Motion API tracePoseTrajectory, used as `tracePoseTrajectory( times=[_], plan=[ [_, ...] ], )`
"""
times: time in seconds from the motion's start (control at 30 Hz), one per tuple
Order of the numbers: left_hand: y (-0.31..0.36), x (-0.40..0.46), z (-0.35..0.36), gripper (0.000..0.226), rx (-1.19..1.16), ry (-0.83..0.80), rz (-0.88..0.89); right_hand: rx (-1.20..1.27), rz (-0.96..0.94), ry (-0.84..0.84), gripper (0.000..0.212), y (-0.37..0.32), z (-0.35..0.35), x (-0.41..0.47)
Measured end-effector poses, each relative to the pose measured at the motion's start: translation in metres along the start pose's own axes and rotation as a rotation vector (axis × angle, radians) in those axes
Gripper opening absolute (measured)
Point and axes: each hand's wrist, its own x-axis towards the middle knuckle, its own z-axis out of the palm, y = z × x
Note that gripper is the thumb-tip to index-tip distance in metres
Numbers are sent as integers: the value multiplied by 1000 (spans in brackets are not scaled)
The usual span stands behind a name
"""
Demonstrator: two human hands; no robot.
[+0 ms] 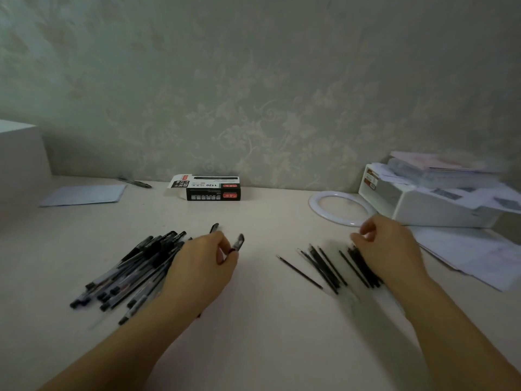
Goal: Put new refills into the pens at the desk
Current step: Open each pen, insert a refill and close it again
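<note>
The left hand (pixel 210 261) pinches a pen (pixel 237 242) just right of the pen pile (pixel 135 269) on the counter (pixel 253 320). The right hand (pixel 386 244) rests, fingers curled, on the refills (pixel 324 266), well right of the pile; whether it grips one I cannot tell. Refills look light, thin and bendable: best taken mid-shaft.

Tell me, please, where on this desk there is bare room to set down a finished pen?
Bare desk lies between the pen pile and the loose refills, and farther back between the black box and the white ring. The right side is crowded with the tray and papers.
</note>
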Motion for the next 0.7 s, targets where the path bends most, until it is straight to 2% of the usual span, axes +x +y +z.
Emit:
tracePoseTrajectory(
  times=[0.1, 0.2, 0.27, 0.53, 0.63, 0.7],
  plan=[
    [-2, 1, 5, 10, 94, -21, -30, -56, 111, -7, 20, 22, -7, 10],
    [-2, 2, 7, 10, 128, -17, -32, -95, 191, -119, 39, 36, -1, 15],
    [-1, 3, 8, 11, 130, -15, -28, -144, 235, -192, 39, 40, 5, 17],
    [0, 2, 7, 12, 107, 3, 12, -162, 195, -177, 35, 41, 6, 17],
    [2, 1, 5, 10, 63, 34, 33, 16, 84, -71, 31, 23, -5, 15],
    [6, 0, 4, 9, 24, 41, 53, 367, 85, -117, 19, 0, -15, 12]
  ],
)
